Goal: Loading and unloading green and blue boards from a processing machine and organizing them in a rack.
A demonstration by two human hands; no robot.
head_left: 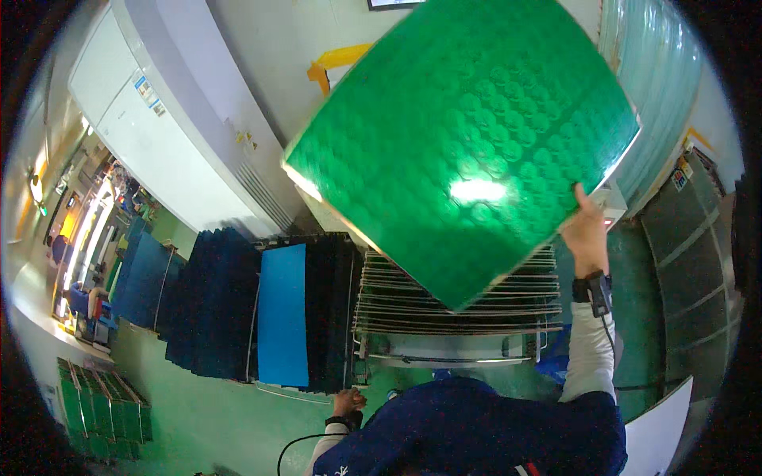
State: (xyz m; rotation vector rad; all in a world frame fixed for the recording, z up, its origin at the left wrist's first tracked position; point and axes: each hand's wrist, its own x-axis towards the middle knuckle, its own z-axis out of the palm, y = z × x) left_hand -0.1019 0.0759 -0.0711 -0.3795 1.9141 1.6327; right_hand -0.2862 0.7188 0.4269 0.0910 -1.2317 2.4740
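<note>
Green panel (429,151) extends up-left from my right grip (586,232), which pinches its edge; slatted rack (397,297) stands lower-left. My left grip's (347,401) closure I cannot tell.

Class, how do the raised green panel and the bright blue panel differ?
The green panel shows round marks; the blue panel looks plain. The green panel is held in the right hand; the blue panel sits between dark panels. The green panel appears larger than the blue panel. Both look flat.
</note>
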